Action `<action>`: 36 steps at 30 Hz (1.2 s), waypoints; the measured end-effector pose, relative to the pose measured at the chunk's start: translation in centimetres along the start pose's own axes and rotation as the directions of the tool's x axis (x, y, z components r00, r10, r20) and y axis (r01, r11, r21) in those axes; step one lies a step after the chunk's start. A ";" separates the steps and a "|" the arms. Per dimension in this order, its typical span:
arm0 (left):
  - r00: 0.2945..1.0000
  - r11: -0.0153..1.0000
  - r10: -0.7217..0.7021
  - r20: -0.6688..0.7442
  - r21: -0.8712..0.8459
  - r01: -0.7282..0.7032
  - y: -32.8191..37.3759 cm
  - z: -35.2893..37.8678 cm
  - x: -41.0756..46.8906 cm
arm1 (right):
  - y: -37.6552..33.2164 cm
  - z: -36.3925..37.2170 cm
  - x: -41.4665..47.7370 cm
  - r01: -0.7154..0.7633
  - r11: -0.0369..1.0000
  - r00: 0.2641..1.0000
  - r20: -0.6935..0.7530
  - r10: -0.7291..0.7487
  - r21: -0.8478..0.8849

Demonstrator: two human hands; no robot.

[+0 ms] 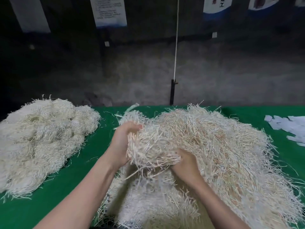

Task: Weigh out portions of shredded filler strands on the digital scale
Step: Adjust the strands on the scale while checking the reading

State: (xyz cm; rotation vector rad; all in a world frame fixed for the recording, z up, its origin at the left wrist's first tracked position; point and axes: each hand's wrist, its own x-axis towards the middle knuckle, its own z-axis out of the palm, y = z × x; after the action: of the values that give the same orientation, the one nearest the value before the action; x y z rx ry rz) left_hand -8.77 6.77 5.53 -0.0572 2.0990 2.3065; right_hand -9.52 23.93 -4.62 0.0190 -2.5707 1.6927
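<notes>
Our left hand (pixel 123 142) and right hand (pixel 185 162) each have their grip pressed around one clump of filler strands (pixel 151 146), lifted over the big pile (pixel 222 154) on the green surface (pixel 102 128). A second pile (pixel 41 134) lies to the left. The writing on the wall papers (pixel 109 12) is too blurry to read.

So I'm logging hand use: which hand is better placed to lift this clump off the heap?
Probably left: the left hand cups the clump from its side, while the right hand is half buried in the heap.

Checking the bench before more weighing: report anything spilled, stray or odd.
No scale shows in this view. Loose strands lie scattered on the green table between the left pile and the big pile. Both hands, left and right, grip a clump.
</notes>
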 end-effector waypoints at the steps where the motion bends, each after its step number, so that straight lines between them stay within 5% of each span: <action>1: 0.992 0.984 0.002 0.124 0.175 -0.024 -0.4 -0.4 0.2 | -0.1 -0.8 0.2 0.018 0.999 0.998 -0.062 -0.015 0.037; 3: 0.925 0.825 -0.168 0.339 0.563 -0.056 -1.8 -0.3 0.5 | -1.0 -1.8 0.4 0.148 0.989 0.977 -0.153 -0.147 -0.007; 5: 0.911 0.514 -0.248 0.329 0.842 -0.164 -3.6 0.6 0.8 | -2.1 -1.9 0.4 0.271 0.950 0.939 -0.174 -0.296 -0.154; 7: 0.966 0.163 -0.075 0.248 0.959 -0.233 -4.4 1.3 1.0 | -2.2 -1.5 0.3 0.327 0.900 0.916 -0.136 -0.377 -0.288; 8: 0.973 0.081 0.058 0.222 0.971 -0.226 -4.5 1.5 1.2 | -1.8 -1.4 0.3 0.319 0.889 0.922 -0.108 -0.371 -0.328; 9: 0.971 0.081 0.145 0.188 0.976 -0.201 -4.2 1.4 1.5 | -1.1 -1.4 0.3 0.295 0.884 0.936 -0.076 -0.343 -0.362; 10: 0.974 0.199 0.186 0.131 0.965 -0.168 -3.8 0.9 2.0 | -0.2 -1.6 0.3 0.262 0.875 0.952 -0.037 -0.302 -0.408; 12: 1.000 0.665 0.012 0.028 0.746 -0.029 -2.2 0.3 2.1 | 2.1 -2.0 0.1 0.187 0.818 0.975 0.000 -0.223 -0.543; 13: 0.995 0.823 -0.094 0.031 0.565 0.060 -1.8 -0.1 1.9 | 3.5 -2.4 0.1 0.150 0.779 0.980 -0.014 -0.200 -0.608; 14: 0.987 0.876 -0.157 0.043 0.467 0.120 -1.4 -0.5 1.7 | 4.8 -3.0 0.1 0.113 0.737 0.983 -0.035 -0.182 -0.666; 19: 0.975 0.954 -0.217 -0.041 0.204 0.221 -0.6 -1.9 0.4 | 8.4 -7.8 0.2 0.008 0.510 0.999 -0.020 -0.049 -0.860; 24: 0.974 0.974 -0.225 -0.037 -0.049 0.223 -0.1 -2.5 0.4 | 1.7 -8.5 -1.5 0.233 0.827 0.946 0.317 -0.071 -0.511; 29: 0.955 0.922 -0.250 0.157 -0.263 0.285 -0.1 -1.8 0.1 | -3.6 -2.2 -3.9 0.438 0.847 0.892 0.262 -0.368 -0.301; 31: 0.937 0.900 -0.260 0.233 -0.294 0.323 -0.3 -1.4 -0.3 | -2.8 1.3 -3.5 0.494 0.775 0.867 0.286 -0.408 -0.394; 33: 0.943 0.910 -0.276 0.184 -0.266 0.318 -1.0 -2.6 -0.1 | -1.0 2.6 -2.1 0.472 0.709 0.882 0.269 -0.388 -0.523; 36: 0.948 0.947 -0.319 -0.001 -0.050 0.319 -2.1 -5.3 -0.4 | 1.0 -0.1 -0.5 0.270 0.910 0.916 0.376 -0.142 -0.314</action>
State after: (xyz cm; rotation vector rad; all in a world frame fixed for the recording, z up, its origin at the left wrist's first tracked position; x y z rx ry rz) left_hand -8.23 1.65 2.94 -0.3801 1.8713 2.1652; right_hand -9.04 24.44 -5.54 0.6055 -2.9576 1.2098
